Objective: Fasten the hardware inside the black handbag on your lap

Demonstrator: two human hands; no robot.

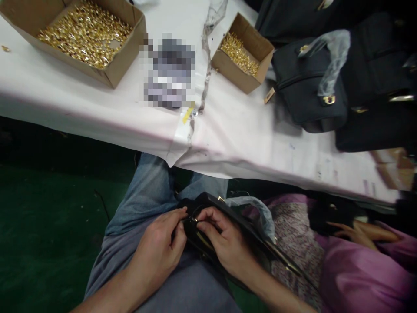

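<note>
A black handbag [208,204] lies on my lap, below the table's edge. My left hand [159,250] pinches a small gold fitting on the bag's front with thumb and fingers closed. My right hand [224,241] grips the same spot from the other side, fingers curled over the bag's edge. The fitting itself is mostly hidden between my fingertips. A bit of clear plastic wrap [257,208] shows at the bag's far side.
The white table [97,108] holds a large cardboard box of gold hardware [84,30], a smaller box of gold pieces [241,54], and finished black handbags [309,87] at right. A person in a pink sleeve [358,261] works beside me on the right. Green floor lies at left.
</note>
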